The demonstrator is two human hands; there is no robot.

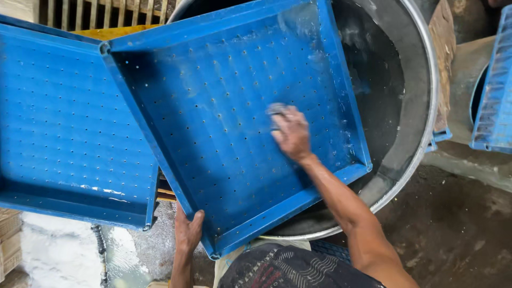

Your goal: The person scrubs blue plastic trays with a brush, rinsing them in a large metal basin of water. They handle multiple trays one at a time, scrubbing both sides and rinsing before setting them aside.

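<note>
"Over the big round grey metal tub (421,106), what is that blue thing?"

"It is a flat blue plastic tray with small holes (224,106). It leans across the tub, tipped up, so I think water can run off it and drop back into the tub."

"What is the right hand (292,134) doing?"

"It lies palm down on the inside of the tray floor. The fingers are curled over a small grey scrub pad (276,110), pressing it flat on the plastic. The pad peeks out just past the fingertips."

"Why press so flat?"

"Pushing down likely makes the pad rub harder. You can see wet, soapy smears on the tray all around that hand."

"And the left hand (188,230)?"

"It sits at the near bottom edge of the tray. The fingers hook over the rim from below, closed around it. It looks like it props the tray so it does not slide while the other hand pushes."

"What is beside that hand?"

"Just past it, to its left, a second blue plastic tray with holes (64,128) leans too. Its corner touches the corner of the first tray at the top. Under the left hand is wet grey ground (133,250) with white foam."

"Anything on the far side of the right hand?"

"Yes, well apart from it, the edge of a third blue tray (493,90). Inside the tub it is dark, and I cannot tell how much water is in there."
</note>
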